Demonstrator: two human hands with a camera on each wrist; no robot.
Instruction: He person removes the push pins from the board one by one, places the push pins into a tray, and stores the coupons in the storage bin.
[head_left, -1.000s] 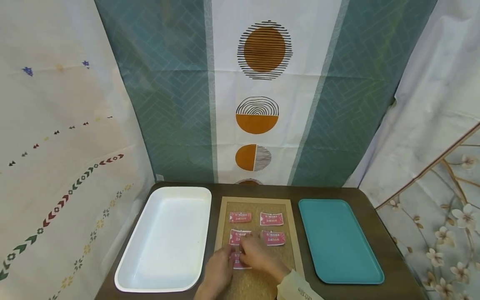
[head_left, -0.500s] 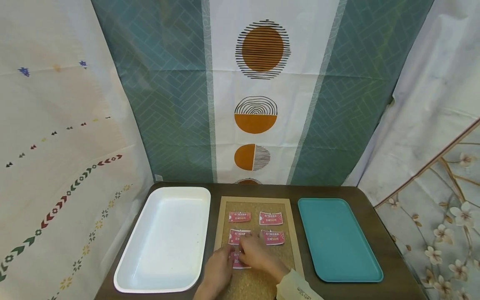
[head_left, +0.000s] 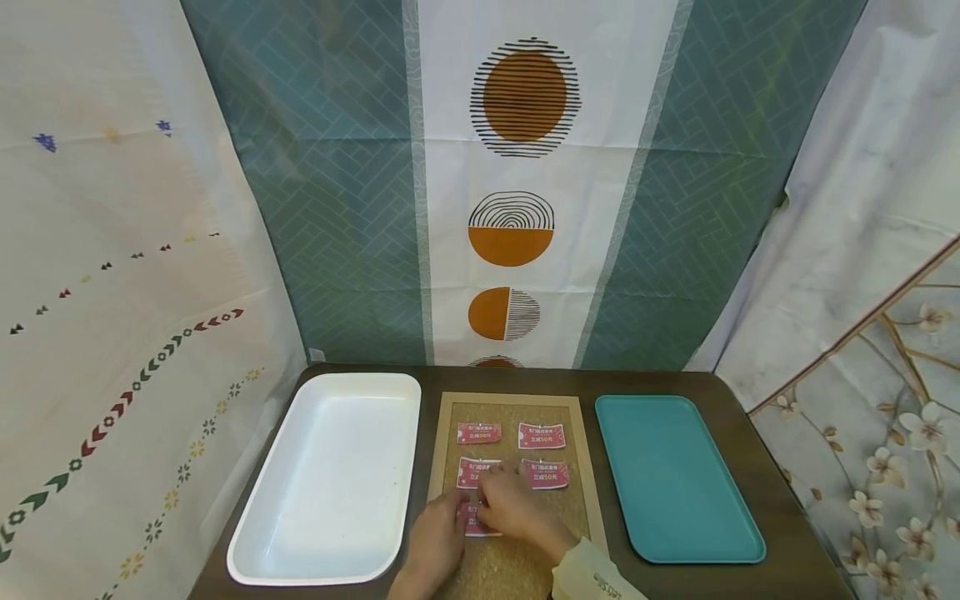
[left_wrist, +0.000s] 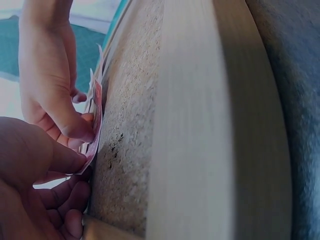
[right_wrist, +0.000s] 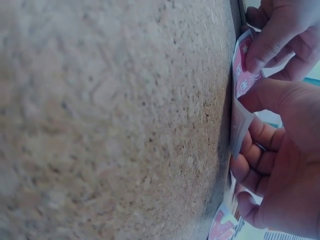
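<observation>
A pink paper coupon (head_left: 474,525) with white print lies low on the framed cork board (head_left: 525,567), between both hands. My left hand (head_left: 438,533) pinches its left end, with the thumb on the printed face in the left wrist view. From the other side my right hand (head_left: 519,507) holds the same coupon near its upper edge. The right wrist view shows this thumb on the paper (right_wrist: 241,107) and the other fingers curled behind it. Just above are a middle-left coupon (head_left: 469,475), partly covered by the right hand, and a middle-right coupon (head_left: 549,475).
Two more pink coupons, an upper-left one (head_left: 479,433) and an upper-right one (head_left: 541,437), are on the board. A deep white tray (head_left: 243,560) stands left of it, a flat teal tray (head_left: 678,483) right. All rest on a dark brown table (head_left: 795,533) against hanging cloths.
</observation>
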